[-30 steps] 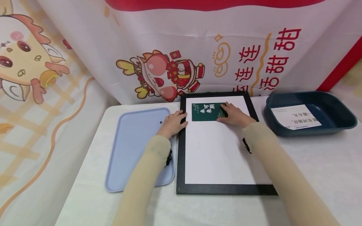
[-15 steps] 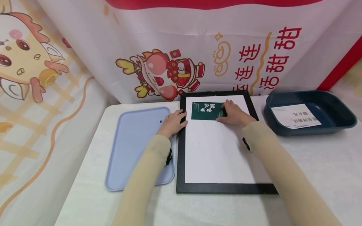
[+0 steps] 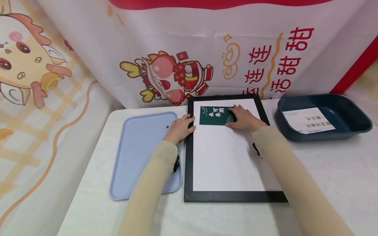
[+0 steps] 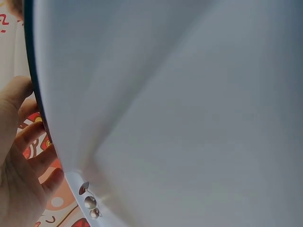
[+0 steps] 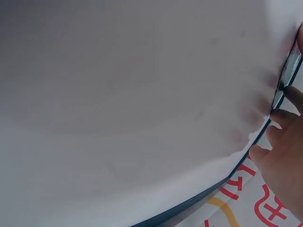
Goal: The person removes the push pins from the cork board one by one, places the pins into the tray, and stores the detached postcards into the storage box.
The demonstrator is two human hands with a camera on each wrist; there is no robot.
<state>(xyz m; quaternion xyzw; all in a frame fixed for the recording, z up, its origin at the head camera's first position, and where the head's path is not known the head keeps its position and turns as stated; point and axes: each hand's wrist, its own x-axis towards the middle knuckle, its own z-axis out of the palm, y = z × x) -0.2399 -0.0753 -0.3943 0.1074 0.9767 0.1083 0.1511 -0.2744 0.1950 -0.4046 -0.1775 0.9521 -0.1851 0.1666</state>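
A green card with white Chinese characters lies at the far end of a black-framed white board. Over the card's right end is my right hand, fingers spread and touching it, with the thumb at its near edge. In the right wrist view, that hand's fingertips meet the thin side of the card, which looks flat on the board. My left hand rests on the board's left border. From the left wrist view its fingers reach the board's edge and hold no loose thing.
Left of the board, partly under my left forearm, lies a pale blue tray. A dark blue bin stands at the right with a white printed card in it. A printed cloth hangs behind the table.
The right hand's fingers bent up a little at the card's right end half a second ago and now lie flatter, slightly further left over it. The left hand has kept its place.
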